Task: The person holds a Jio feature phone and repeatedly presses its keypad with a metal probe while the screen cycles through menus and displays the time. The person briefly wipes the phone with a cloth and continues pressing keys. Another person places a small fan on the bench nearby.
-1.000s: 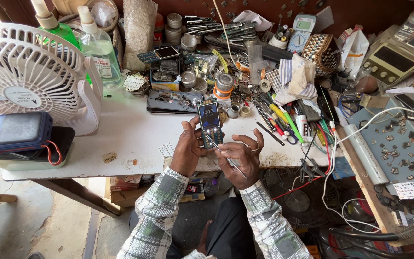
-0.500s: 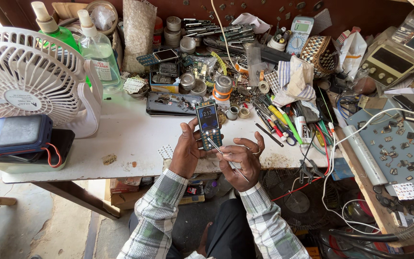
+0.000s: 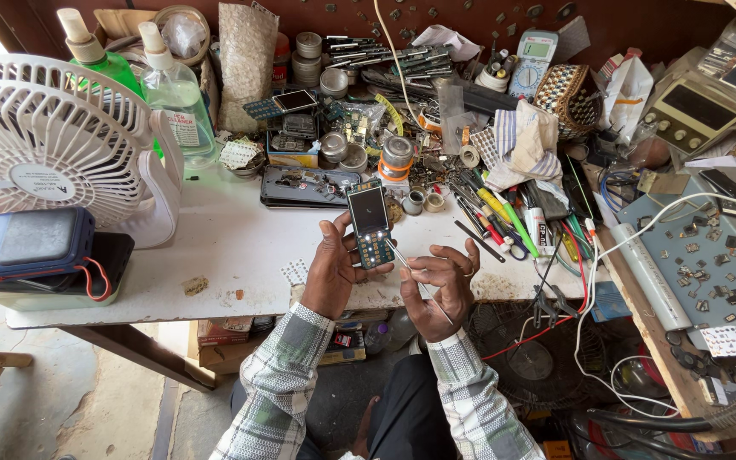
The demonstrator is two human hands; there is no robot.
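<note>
My left hand (image 3: 331, 274) grips a small opened mobile phone (image 3: 370, 223) upright above the front edge of the white workbench (image 3: 232, 247); its dark screen is on top and a bare green circuit board shows below. My right hand (image 3: 442, 285) pinches a thin metal tool (image 3: 419, 284), a slim probe or tweezers, with its tip pointing at the lower right of the phone's board. Both sleeves are checked grey and white.
A white desk fan (image 3: 53, 140) stands at the left, with a blue power bank (image 3: 23, 247) in front of it. Two pump bottles (image 3: 172, 94), tins, phone parts, pens and screwdrivers (image 3: 504, 213) crowd the back. A multimeter (image 3: 531, 61), a bench meter (image 3: 696, 106) and a blue mat with small parts (image 3: 700, 247) lie to the right.
The phone and both hands have stayed almost still; the right hand's tool has shifted slightly closer to the phone's lower board.
</note>
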